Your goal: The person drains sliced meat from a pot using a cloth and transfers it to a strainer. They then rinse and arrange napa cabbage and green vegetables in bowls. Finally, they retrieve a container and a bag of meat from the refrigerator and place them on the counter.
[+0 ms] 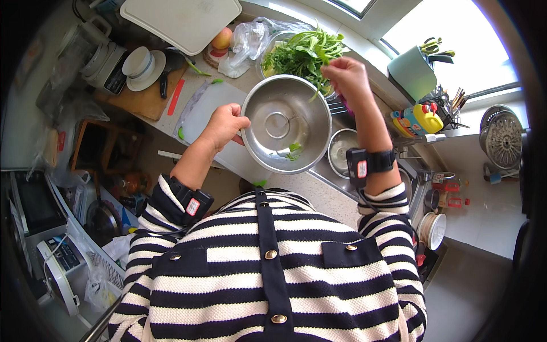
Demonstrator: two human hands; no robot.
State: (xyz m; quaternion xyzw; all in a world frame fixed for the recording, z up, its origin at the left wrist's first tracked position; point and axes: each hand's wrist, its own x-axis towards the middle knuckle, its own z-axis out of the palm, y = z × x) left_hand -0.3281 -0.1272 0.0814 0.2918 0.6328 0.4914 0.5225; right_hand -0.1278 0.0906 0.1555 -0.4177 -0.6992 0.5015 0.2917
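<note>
My left hand (226, 126) grips the rim of a stainless steel bowl (273, 149) on its left side. The bowl tilts toward me, and a few green leaf scraps (295, 147) lie inside near its lower wall. Beyond its far rim, a heap of leafy greens (307, 45) fills a clear bowl (263, 64). My right hand (348, 77) is raised at the right edge of that heap, with thumb and fingers pinched on some of the greens. A loose sprig hangs just below the fingertips, over the steel bowl's rim.
Beneath the bowl lies a white cutting board (218, 109). A kitchen knife (164, 83), stacked white dishes (143, 68) and a red strip (175, 97) sit to the left. At right, a sink holds a metal pot (342, 147); a yellow bottle (427, 119) and green knife block (412, 72) stand beyond.
</note>
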